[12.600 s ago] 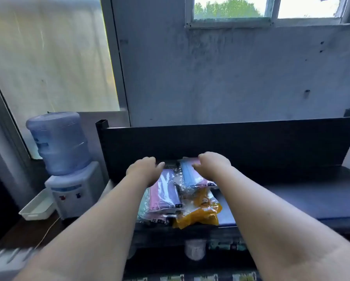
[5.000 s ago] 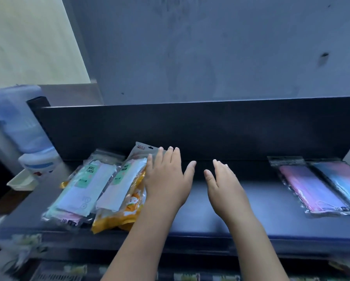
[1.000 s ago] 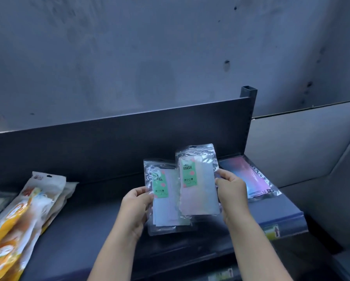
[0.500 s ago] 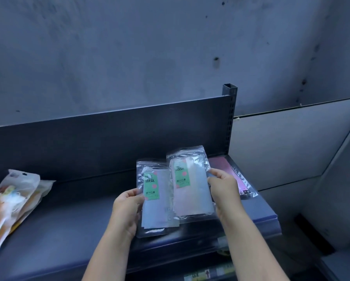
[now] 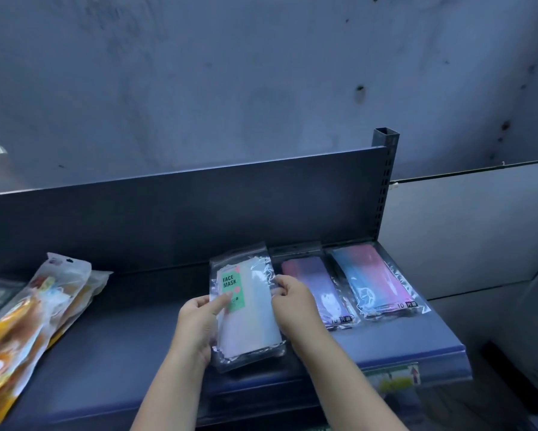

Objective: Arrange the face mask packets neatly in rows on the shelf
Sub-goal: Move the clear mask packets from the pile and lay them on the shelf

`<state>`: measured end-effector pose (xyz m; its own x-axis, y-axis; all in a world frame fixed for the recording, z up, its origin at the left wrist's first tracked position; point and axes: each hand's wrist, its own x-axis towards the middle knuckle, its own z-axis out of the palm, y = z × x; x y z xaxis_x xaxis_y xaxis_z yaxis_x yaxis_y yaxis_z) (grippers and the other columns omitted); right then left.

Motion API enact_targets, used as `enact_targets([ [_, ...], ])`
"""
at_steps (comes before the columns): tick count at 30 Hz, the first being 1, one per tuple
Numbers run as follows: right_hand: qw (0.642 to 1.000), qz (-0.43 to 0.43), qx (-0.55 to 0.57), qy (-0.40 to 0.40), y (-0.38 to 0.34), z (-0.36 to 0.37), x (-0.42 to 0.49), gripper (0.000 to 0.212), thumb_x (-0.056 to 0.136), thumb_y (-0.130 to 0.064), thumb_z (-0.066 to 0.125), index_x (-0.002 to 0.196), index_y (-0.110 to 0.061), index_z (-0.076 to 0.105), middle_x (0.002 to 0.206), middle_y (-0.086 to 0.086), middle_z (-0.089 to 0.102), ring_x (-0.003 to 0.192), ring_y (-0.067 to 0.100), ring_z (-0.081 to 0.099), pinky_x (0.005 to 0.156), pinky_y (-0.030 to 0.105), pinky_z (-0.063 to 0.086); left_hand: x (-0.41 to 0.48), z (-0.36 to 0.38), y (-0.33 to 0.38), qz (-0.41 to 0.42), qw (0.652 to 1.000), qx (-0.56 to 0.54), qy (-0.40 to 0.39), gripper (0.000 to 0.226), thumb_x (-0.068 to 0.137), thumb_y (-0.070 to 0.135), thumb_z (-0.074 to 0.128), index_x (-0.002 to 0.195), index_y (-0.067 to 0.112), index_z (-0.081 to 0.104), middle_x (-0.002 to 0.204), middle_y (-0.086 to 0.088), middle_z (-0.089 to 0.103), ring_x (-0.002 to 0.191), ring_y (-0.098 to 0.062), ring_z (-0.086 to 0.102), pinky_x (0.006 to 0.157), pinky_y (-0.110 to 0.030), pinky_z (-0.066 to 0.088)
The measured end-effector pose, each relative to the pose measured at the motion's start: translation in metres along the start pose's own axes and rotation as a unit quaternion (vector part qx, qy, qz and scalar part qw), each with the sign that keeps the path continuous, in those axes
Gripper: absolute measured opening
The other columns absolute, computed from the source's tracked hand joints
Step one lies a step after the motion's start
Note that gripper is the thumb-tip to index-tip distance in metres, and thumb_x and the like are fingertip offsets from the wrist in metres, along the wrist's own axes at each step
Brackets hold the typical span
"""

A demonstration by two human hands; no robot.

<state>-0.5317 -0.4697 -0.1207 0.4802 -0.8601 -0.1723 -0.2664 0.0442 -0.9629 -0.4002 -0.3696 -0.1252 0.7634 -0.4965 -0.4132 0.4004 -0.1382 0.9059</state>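
– Shelf [image 5: 121,353], left end: orange packets [image 5: 28,321] heaped, overlapping. Middle?
– Left hand [image 5: 197,321] grips green-labelled face mask packet [image 5: 249,309] by its left edge, thumb on the front. Right hand [image 5: 295,301] pinches the right edge, fingers curled.
– Right of it?
– Purple-pink packet [image 5: 320,287] and blue-pink packet [image 5: 376,278] flat, side by side. Held packet just beside the purple one; contact with shelf unclear.

The left arm [image 5: 174,384] and the right arm [image 5: 339,374] are bare and reach forward side by side. The left hand [image 5: 199,318] grips the left edge of a mask packet [image 5: 252,312], thumb on top. The right hand [image 5: 292,304] pinches the right edge a bit higher up, fingers curled. The packet sits between both hands.
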Motion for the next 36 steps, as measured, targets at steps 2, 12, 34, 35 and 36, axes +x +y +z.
enact_targets([
  [2,0.999,-0.006,-0.033,0.007,0.000,0.007,-0.003,0.036,0.086,0.000,0.037,0.105,-0.011,0.065,0.083,0.006,0.058,0.069,0.018,0.042,0.058,0.030,0.033,0.001,-0.001,0.002,-0.009,1.000,0.004,-0.005,0.034,0.087,-0.002,0.081,0.114,-0.005,0.061,0.103,-0.025,0.077,0.081,-0.038,0.076,0.068,-0.045,0.064],
  [12,0.971,-0.082,-0.196,0.106,-0.006,-0.020,0.002,0.036,0.096,-0.011,0.052,0.126,-0.014,0.073,0.119,0.006,0.074,0.107,0.024,0.065,0.085,0.029,0.049,0.026,-0.005,-0.003,0.023,0.997,0.068,0.032,0.034,0.085,-0.004,0.080,0.113,0.000,0.062,0.100,-0.024,0.076,0.084,-0.042,0.076,0.074,-0.057,0.065],
  [34,0.902,0.012,-0.355,0.246,0.034,-0.156,0.036,0.048,0.082,-0.017,0.065,0.129,-0.018,0.059,0.137,0.009,0.048,0.111,0.035,0.055,0.091,0.040,0.046,0.026,0.017,0.006,0.199,0.875,0.407,0.172,0.048,0.095,0.024,0.066,0.137,0.004,0.060,0.136,-0.022,0.061,0.128,-0.047,0.043,0.095,-0.047,0.043],
  [35,0.914,-0.003,-0.308,0.264,0.033,-0.157,0.035,0.045,0.081,-0.007,0.060,0.126,-0.015,0.062,0.133,0.011,0.051,0.103,0.036,0.056,0.086,0.039,0.049,0.021,0.022,0.008,0.212,0.873,0.408,0.166,0.042,0.097,0.022,0.062,0.134,0.005,0.062,0.135,-0.021,0.062,0.128,-0.046,0.043,0.096,-0.046,0.042],
  [36,0.922,-0.010,-0.267,0.281,0.031,-0.159,0.034,0.047,0.081,0.000,0.056,0.125,-0.012,0.064,0.130,0.013,0.053,0.095,0.035,0.056,0.081,0.038,0.049,0.017,0.029,0.010,0.228,0.872,0.408,0.149,0.037,0.097,0.021,0.059,0.132,0.006,0.064,0.133,-0.019,0.063,0.128,-0.044,0.044,0.096,-0.044,0.041],
])
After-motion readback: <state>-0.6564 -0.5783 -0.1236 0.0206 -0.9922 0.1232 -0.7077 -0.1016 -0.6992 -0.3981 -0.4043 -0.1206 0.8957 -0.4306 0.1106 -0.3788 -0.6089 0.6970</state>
